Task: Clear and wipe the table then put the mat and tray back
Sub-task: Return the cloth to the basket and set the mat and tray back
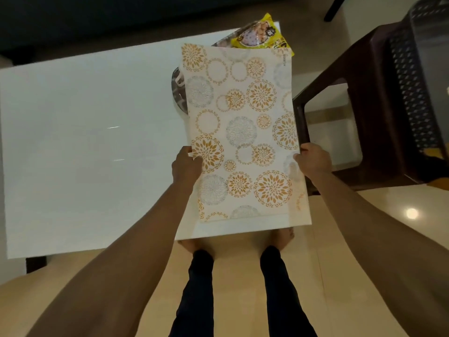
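White table [73,142], glossy, faint streaks of reflected light near the middle, seen from above. Cream tiled floor [352,263] beneath, with a bright spot of lamp glare at the right. Dark brown plastic chair [379,105] with a lattice back just beside the table's right end. Dark area along the far side of the table, too dim to make out. Bare feet and dark trouser legs [274,288] at the table's near edge.

Mat [243,132], white with gold and grey round flower prints, held over the right end of the table, long side running away from the body; whether touching the tabletop, cannot tell. Left hand [185,164] gripping the mat's left edge, thumb on top, fingers curled under. Right hand [314,160] gripping the right edge the same way, fingers mostly hidden beneath. Both arms stretched forward.

Yellow snack packet [257,35] at the far right of the table, partly covered by the mat's far edge. Dark round tray [178,93] on the table, showing only as a sliver past the mat's left edge.
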